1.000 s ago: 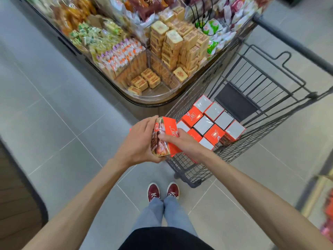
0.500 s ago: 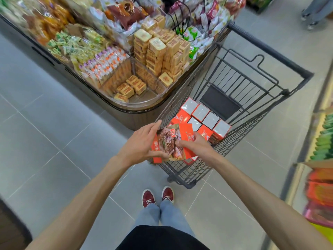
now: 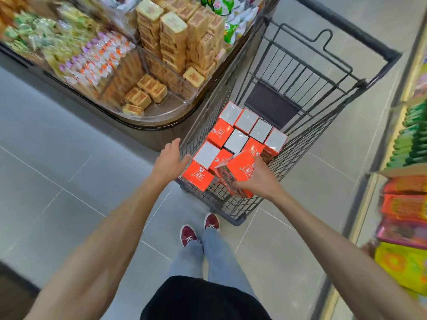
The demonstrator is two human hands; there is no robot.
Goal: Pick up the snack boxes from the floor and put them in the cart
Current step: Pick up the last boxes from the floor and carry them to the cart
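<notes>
Right hand [image 3: 260, 180]: fingers wrapped round 1 orange snack box [image 3: 240, 168], tilted, held over the cart's near end. Left hand [image 3: 167, 161]: fingers spread, holding nothing, just beside the cart [image 3: 309, 137] rim. Inside the cart: packed boxes [image 3: 236, 140], orange and white faces up. Beyond, left: snack display bin [image 3: 161, 121].

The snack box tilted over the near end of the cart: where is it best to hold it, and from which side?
Grip the snack box across its orange face and printed face, coming from the person's right, as the right hand does. Packed boxes crowd its left, so probably only the right side leaves a hand room inside the cart.
</notes>
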